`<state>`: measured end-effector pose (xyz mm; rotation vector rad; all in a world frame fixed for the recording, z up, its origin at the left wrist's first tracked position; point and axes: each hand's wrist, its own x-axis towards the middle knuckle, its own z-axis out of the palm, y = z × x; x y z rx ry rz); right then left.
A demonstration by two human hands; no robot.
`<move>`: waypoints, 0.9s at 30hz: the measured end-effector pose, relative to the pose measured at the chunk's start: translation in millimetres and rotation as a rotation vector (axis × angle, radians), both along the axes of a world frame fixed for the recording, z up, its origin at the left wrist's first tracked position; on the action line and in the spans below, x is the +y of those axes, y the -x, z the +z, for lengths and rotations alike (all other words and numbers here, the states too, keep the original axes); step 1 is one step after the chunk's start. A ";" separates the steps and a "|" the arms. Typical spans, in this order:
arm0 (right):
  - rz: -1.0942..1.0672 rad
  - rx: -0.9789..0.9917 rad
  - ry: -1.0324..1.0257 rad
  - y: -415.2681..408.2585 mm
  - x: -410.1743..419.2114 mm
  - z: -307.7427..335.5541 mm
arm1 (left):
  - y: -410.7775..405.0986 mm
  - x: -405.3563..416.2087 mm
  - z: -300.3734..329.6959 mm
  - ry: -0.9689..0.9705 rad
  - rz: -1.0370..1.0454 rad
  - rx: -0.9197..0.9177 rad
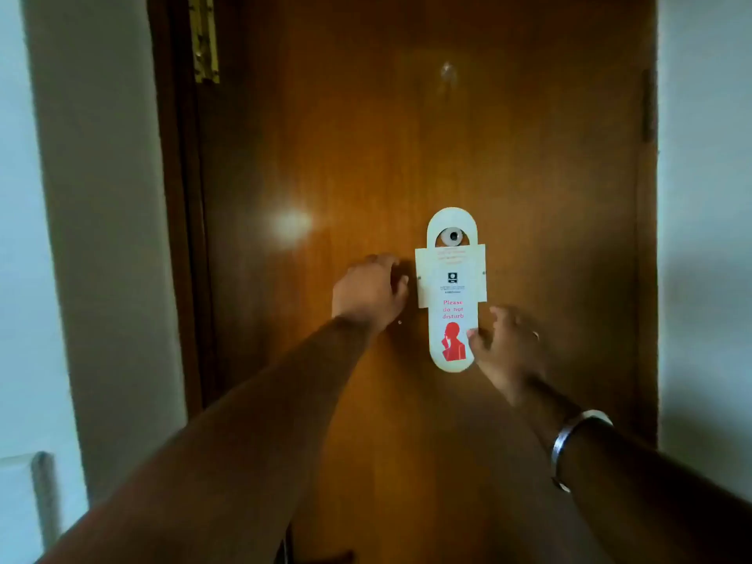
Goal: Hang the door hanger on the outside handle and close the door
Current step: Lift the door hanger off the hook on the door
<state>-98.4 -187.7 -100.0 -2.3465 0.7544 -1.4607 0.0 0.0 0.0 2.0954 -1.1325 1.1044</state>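
Note:
A white door hanger (451, 343) reading "Please do not disturb", with a red figure, hangs by its loop on a small round metal knob (452, 236) in the middle of the brown wooden door (350, 156). Behind the hanger a white rectangular card (427, 278) lies flat on the door. My right hand (508, 348) is at the hanger's lower right, fingers spread, with the thumb tip touching its edge. My left hand (370, 291) rests curled against the door just left of the card. What its fingers hold is hidden.
A brass hinge (204, 38) sits on the dark door frame (179, 197) at upper left. Pale walls (704, 238) flank the door on both sides. A white fitting (28, 502) stands at lower left. A metal bangle (569, 441) circles my right wrist.

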 end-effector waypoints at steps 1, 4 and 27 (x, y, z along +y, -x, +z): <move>0.033 -0.013 -0.069 1.6 -7.2 2.6 | 0.0 -10.9 8.8 0.047 -0.032 0.074; 0.116 0.046 -0.204 4.4 -19.5 8.8 | 4.4 -37.8 35.2 0.153 -0.054 0.244; 0.476 -0.142 -0.508 -11.8 -35.1 19.5 | -9.6 -83.0 86.2 0.195 -0.270 0.587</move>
